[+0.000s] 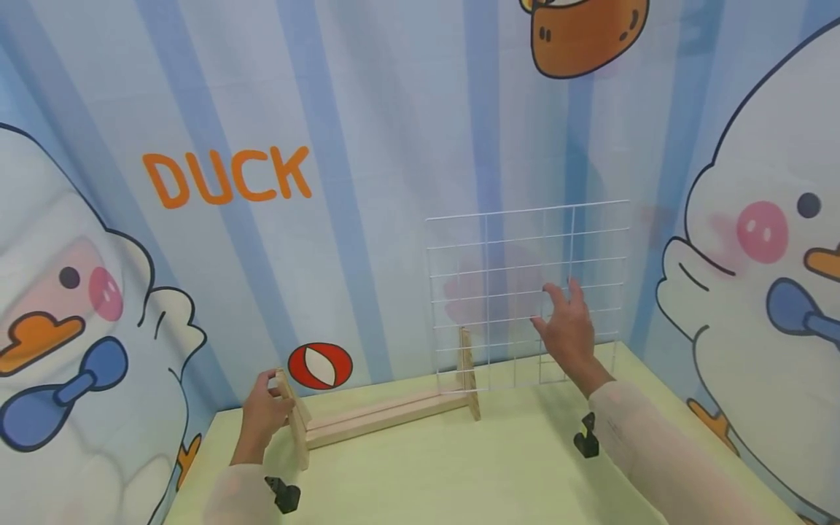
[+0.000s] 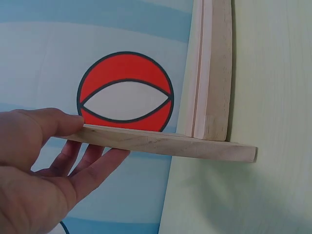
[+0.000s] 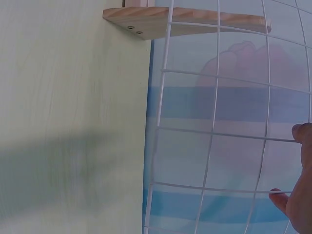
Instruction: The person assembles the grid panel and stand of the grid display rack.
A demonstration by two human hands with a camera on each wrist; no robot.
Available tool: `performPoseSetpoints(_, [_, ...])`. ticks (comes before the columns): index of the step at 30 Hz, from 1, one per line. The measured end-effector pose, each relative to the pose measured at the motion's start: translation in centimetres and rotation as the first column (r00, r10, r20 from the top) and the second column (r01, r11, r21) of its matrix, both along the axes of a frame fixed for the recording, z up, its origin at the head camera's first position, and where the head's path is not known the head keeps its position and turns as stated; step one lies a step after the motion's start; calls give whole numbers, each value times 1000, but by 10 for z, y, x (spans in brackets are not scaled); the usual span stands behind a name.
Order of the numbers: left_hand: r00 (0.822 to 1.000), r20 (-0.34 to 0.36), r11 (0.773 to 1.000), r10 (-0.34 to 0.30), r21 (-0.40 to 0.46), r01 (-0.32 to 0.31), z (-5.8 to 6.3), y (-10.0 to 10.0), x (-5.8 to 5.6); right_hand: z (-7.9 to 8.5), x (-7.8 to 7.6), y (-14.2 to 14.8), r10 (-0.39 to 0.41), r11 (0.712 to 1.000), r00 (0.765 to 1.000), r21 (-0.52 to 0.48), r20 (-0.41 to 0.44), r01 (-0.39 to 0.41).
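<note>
My left hand (image 1: 267,410) pinches the upper part of the left end board of a wooden stand (image 1: 387,423). In the left wrist view, the thumb lies on one face of that end board (image 2: 214,150) and the fingers on the other. To the right, a white wire grid panel (image 1: 487,297) stands upright, its lower left corner overlapping the stand's right end board (image 1: 467,372). My right hand (image 1: 569,328) holds the panel toward its right side, fingers spread. The right wrist view shows the fingertips at the wires of the grid (image 3: 213,132); most of that hand is out of frame there.
The stand rests on a pale yellow table (image 1: 407,474). Behind the table hangs a blue striped cloth (image 1: 387,168) printed with ducks and lettering. A black wrist fitting (image 1: 285,496) shows at the left sleeve, another black fitting (image 1: 587,436) at the right.
</note>
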State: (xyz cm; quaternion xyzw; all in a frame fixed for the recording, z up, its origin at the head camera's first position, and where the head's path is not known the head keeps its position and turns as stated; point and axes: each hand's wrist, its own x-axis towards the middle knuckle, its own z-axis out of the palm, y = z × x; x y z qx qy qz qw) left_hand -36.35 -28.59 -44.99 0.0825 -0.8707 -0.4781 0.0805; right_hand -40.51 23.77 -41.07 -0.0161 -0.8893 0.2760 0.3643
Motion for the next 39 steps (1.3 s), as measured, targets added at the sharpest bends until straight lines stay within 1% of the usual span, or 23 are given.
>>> performPoseSetpoints(11, [999, -4, 999, -38, 25, 38, -1, 35, -18, -5, -2, -3, -19, 1000, 1000, 15, -20, 19])
performPoseSetpoints(15, [998, -14, 998, -54, 17, 54, -1, 50, -26, -7, -2, -3, -21, 1000, 999, 20, -26, 21])
performPoseSetpoints(22, [996, -18, 996, -84, 39, 85, 1, 81, -31, -7, 0, -2, -39, 999, 999, 29, -12, 39])
performPoseSetpoints(29, [993, -32, 993, -112, 42, 114, -1, 99, -39, -5, 2, 1, -36, 999, 999, 24, -9, 37])
performPoseSetpoints(33, [990, -45, 989, -132, 56, 135, -2, 109, -39, -4, 3, 2, -29, 999, 999, 25, -17, 29])
performPoseSetpoints(39, [985, -62, 984, -162, 68, 166, -3, 127, -39, -1, 5, 5, -41, 998, 999, 37, -20, 41])
